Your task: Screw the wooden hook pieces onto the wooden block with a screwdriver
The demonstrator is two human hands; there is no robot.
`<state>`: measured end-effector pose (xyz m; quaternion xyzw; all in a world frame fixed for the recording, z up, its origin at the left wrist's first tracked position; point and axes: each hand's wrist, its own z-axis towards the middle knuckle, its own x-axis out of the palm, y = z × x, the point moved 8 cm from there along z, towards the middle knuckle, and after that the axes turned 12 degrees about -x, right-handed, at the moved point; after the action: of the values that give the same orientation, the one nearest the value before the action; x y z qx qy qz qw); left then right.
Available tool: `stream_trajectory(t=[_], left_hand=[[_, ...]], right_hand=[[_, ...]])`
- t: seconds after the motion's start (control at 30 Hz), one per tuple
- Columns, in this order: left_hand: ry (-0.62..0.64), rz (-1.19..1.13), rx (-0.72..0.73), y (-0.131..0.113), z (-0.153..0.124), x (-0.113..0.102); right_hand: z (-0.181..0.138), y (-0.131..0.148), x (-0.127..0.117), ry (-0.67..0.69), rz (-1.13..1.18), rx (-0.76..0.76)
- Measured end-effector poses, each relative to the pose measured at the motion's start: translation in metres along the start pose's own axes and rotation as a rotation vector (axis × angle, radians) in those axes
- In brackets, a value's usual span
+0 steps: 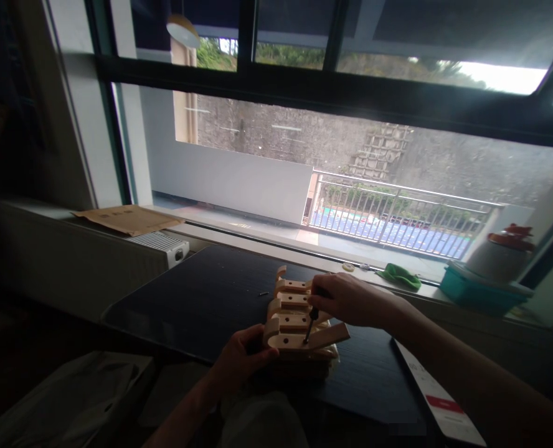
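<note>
Pale tan rack [296, 323], black screwdriver [313, 314], dark table [187, 298], brown envelope [129, 219], teal box [482, 294]

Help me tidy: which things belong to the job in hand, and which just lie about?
In the job:
pale curved wooden pieces
slim black screwdriver
small dark rod, probably

Lying about:
flat brown paper envelope
teal plastic box
curved green object

Rack [295, 320] sits on the table [187, 298], envelope [129, 219] at its ten o'clock! Between two and three, box [482, 289] and bottle [501, 257] share the sill [326, 262].
</note>
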<state>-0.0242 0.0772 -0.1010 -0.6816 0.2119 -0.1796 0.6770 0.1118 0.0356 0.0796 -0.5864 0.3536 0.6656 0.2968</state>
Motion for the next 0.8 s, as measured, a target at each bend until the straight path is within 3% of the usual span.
stream_trajectory(t=[0.27, 0.6, 0.8], left_hand=[[0.001, -0.002, 0.003, 0.0028, 0.0003, -0.0007], [0.008, -0.031, -0.005, 0.0048, 0.0013, -0.0004], [0.003, -0.030, -0.018, 0.0036, 0.0010, -0.0004]], right_hand=[[-0.0024, 0.0075, -0.0047, 0.048, 0.028, -0.075], [-0.0014, -0.0008, 0.0009, 0.021, 0.035, 0.005], [-0.0013, 0.0064, -0.0038, 0.075, 0.023, -0.059]])
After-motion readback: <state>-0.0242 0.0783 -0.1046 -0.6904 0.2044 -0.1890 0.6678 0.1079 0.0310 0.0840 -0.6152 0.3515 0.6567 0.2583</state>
